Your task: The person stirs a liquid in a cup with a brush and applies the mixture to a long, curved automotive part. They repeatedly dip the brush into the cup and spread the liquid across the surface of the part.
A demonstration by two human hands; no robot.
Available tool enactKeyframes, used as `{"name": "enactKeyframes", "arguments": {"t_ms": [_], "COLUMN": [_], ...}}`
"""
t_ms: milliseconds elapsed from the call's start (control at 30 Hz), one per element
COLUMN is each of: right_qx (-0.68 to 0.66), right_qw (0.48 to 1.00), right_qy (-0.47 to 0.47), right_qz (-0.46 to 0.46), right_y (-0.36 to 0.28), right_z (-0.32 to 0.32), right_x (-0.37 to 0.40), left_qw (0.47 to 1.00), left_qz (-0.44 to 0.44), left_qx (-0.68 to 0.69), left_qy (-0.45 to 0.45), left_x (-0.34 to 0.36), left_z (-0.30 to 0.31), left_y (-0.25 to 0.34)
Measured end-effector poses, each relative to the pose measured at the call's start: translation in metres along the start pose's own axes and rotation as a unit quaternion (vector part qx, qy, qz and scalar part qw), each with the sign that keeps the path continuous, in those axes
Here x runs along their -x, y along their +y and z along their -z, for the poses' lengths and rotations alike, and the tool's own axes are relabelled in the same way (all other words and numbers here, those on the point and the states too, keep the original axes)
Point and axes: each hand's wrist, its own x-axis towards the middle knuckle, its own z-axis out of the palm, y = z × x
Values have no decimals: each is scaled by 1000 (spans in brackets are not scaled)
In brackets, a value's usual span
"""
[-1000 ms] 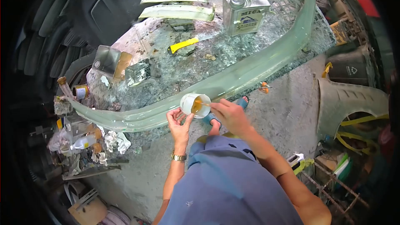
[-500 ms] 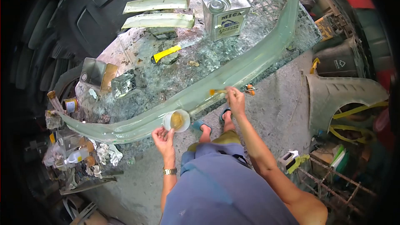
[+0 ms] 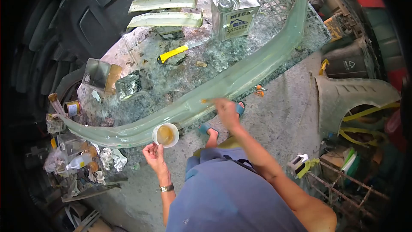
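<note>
My left hand (image 3: 153, 154) holds a white cup (image 3: 165, 135) with amber liquid inside, just below the lower edge of a long, curved, pale green panel (image 3: 240, 75). My right hand (image 3: 226, 112) grips a small brush (image 3: 207, 101) whose amber-wet tip touches the panel's front face near its middle. The panel lies across a worktable (image 3: 150, 47) littered with broken glass, running from the far right down to the near left.
On the worktable stand a square metal can (image 3: 234, 12), a yellow-handled scraper (image 3: 173, 53), two short green strips (image 3: 165, 12) and an opened tin (image 3: 99, 74). Bottles and rags (image 3: 92, 158) clutter the left end. A large tyre (image 3: 77, 13) stands behind, a grey fender (image 3: 356, 99) lies right.
My right hand took the brush from the cup to the panel and has stroked it leftward along the face. My left hand lowered the cup down and left.
</note>
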Motion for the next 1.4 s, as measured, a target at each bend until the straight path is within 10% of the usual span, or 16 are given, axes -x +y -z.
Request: {"name": "enactKeyframes", "arguments": {"t_ms": [167, 300, 533, 800, 1067, 1400], "right_qx": [152, 319, 120, 160, 300, 312], "right_qw": [970, 944, 968, 775, 629, 616], "right_qy": [178, 8, -176, -553, -651, -674], "right_qz": [71, 88, 129, 259, 303, 261], "right_y": [10, 2, -53, -106, -82, -32], "right_z": [63, 23, -16, -77, -24, 114], "right_x": [-20, 6, -8, -94, -145, -220], "left_qw": [1000, 1000, 998, 981, 952, 922], "left_qz": [3, 3, -15, -31, -33, -24], "left_qx": [22, 18, 58, 106, 82, 127], "left_qy": [-13, -16, 19, 161, 293, 366], "left_x": [2, -1, -2, 37, 92, 167], "left_z": [-2, 4, 18, 19, -39, -194], "left_y": [4, -3, -2, 1, -9, -14]}}
